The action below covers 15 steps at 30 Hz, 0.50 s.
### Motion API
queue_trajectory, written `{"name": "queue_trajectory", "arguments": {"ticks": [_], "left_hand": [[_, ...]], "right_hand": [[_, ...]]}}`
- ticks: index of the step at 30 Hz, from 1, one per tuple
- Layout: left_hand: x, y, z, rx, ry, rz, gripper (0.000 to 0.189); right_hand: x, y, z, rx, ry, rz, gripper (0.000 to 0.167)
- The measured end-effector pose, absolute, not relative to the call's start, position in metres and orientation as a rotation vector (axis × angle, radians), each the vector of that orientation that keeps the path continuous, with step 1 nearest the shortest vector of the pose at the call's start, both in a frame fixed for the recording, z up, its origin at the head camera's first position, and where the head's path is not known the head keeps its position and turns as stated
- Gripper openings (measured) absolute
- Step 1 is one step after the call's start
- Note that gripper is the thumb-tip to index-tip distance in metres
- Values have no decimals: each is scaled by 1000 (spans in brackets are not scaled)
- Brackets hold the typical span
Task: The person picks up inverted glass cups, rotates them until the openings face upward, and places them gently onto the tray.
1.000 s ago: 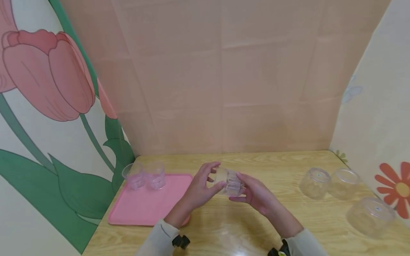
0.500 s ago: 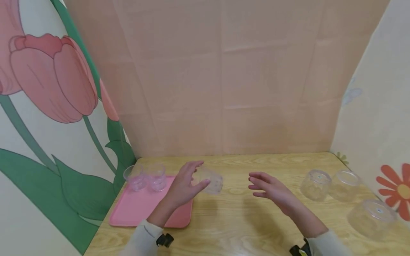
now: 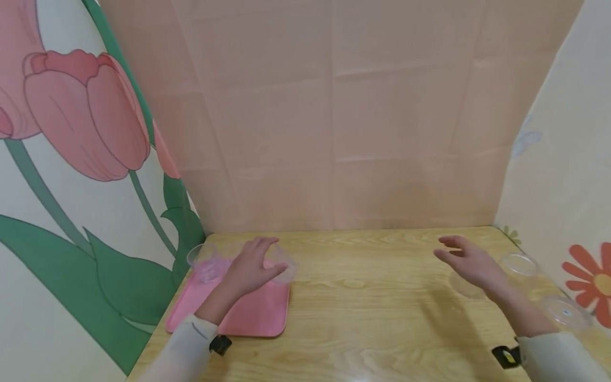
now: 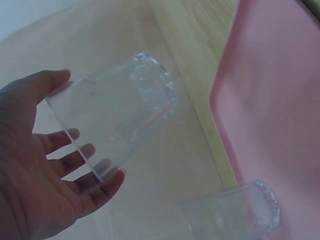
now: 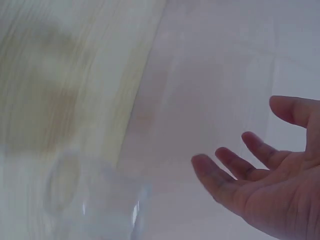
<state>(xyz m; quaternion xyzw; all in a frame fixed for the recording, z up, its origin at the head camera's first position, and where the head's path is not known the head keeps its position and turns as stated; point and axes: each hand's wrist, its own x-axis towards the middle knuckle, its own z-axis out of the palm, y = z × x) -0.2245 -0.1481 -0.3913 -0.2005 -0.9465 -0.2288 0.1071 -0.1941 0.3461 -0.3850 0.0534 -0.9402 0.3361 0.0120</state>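
In the head view my left hand (image 3: 250, 270) is over the pink tray (image 3: 258, 323), holding a clear plastic cup (image 3: 286, 269). The left wrist view shows thumb and fingers gripping that cup (image 4: 117, 110) at its rim, with its faceted base pointing away from the palm. Another clear cup (image 4: 232, 215) stands on the tray; in the head view one tray cup (image 3: 207, 269) shows left of the hand, which partly hides the other. My right hand (image 3: 472, 265) is in the air with loose fingers, holding nothing, above a clear cup (image 3: 463, 286).
Two more clear cups stand at the table's right side, one farther back (image 3: 520, 265) and one nearer (image 3: 565, 312). A pink sheet (image 3: 334, 132) hangs behind the wooden table (image 3: 358, 318). Printed panels with flowers flank both sides.
The right hand has let go of the cup and moved right toward the standing cups. The left hand has carried the cup left from mid-table to over the tray.
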Motion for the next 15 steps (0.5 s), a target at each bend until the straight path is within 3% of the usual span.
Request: {"name": "queue_trajectory", "arguments": {"ticks": [7, 15], "left_hand": [[-236, -152, -392, -600, -2836, -589, 69], [-246, -156, -401, -525, -2948, -568, 71]], "right_hand": [[-208, 390, -388, 200, -2958, 627, 64], [-216, 409, -408, 103, -2992, 496, 62]]}}
